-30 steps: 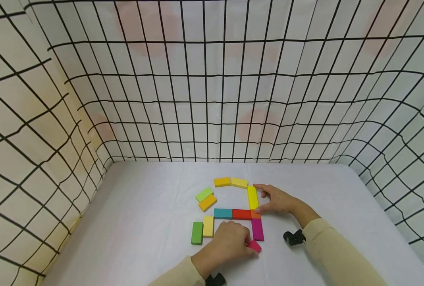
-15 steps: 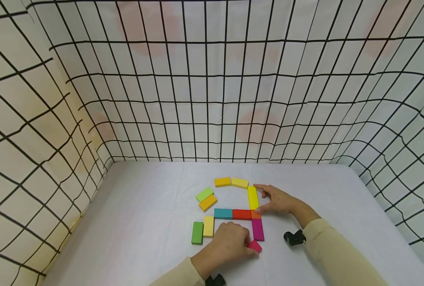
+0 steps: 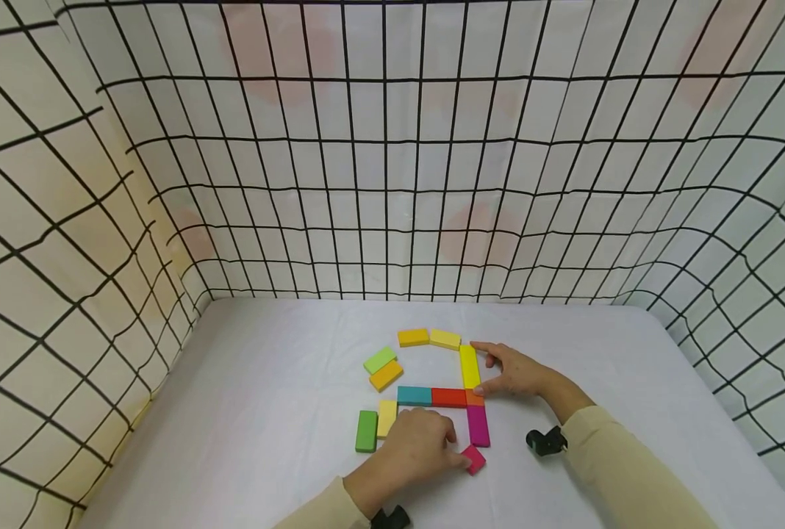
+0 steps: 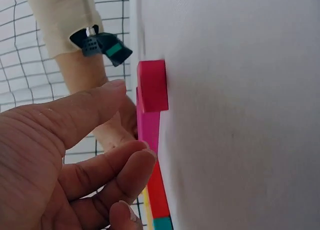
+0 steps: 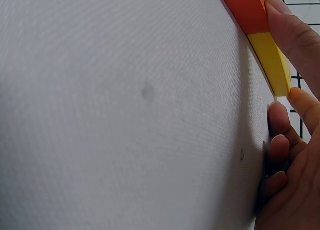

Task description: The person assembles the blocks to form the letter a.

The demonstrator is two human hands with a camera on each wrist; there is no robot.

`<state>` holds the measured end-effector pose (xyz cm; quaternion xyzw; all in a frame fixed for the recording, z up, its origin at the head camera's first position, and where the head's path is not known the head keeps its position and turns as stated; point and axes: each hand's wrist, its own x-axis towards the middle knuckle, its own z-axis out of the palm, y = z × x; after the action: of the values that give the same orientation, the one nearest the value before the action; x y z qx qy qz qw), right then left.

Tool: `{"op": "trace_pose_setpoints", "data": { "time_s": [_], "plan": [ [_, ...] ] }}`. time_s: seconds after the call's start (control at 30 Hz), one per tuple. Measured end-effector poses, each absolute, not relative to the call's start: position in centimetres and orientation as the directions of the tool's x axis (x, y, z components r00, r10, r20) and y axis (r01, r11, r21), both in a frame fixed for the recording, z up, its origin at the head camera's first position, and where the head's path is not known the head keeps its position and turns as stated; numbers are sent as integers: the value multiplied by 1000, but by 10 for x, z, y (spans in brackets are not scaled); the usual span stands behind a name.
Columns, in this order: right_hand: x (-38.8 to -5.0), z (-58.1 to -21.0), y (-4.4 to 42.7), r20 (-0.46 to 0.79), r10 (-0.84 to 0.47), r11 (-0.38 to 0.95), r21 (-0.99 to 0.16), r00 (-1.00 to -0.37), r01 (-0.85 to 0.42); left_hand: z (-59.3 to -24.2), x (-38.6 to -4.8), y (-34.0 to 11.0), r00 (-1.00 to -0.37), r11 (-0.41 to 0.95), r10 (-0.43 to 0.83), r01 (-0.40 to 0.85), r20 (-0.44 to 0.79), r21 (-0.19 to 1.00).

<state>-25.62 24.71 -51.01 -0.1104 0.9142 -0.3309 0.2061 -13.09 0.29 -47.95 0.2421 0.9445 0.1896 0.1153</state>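
Observation:
Just left of a pink block (image 3: 475,461), my left hand (image 3: 417,448) has thumb and fingers apart. In the left wrist view a gap shows between the thumb tip and the pink block (image 4: 154,86). That block lies at an angle at the near end of a magenta block (image 3: 478,426). My right hand (image 3: 514,373) rests its thumb on an orange block (image 3: 475,397), while its index fingertip touches the far end of a bright yellow block (image 3: 470,366). Leftward from the orange block run a red block (image 3: 448,397) and a teal block (image 3: 415,396).
A pale yellow block (image 3: 387,419) and a green block (image 3: 366,431) stand left of my left hand. Farther back lie a light green block (image 3: 381,360), an amber block (image 3: 386,375) and two more yellowish blocks. Black wire mesh (image 3: 386,189) encloses the white table (image 3: 267,411).
My left hand's fingers have let go of the pink block and drawn back slightly left. More of that block now shows. The right hand stays in place.

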Motion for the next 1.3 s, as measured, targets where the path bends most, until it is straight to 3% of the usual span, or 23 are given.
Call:
{"op": "trace_pose_setpoints", "data": {
  "time_s": [0.37,0.63,0.97,1.3],
  "plan": [
    [-255,-510,246,-314,-332,767,-639,-890,-60,-475,-160,-34,-907,803,421,386,26,455],
    [-255,-509,245,-317,-333,762,-645,-888,-55,-469,-196,-75,-962,811,267,258,60,524],
    [-255,-509,246,-304,-353,770,-632,-885,-90,-499,-221,-102,-997,816,69,42,-26,576],
    [-257,-512,247,-304,-339,770,-634,-890,-77,-509,-228,-111,-995,804,77,28,-57,594]
  ]
}}
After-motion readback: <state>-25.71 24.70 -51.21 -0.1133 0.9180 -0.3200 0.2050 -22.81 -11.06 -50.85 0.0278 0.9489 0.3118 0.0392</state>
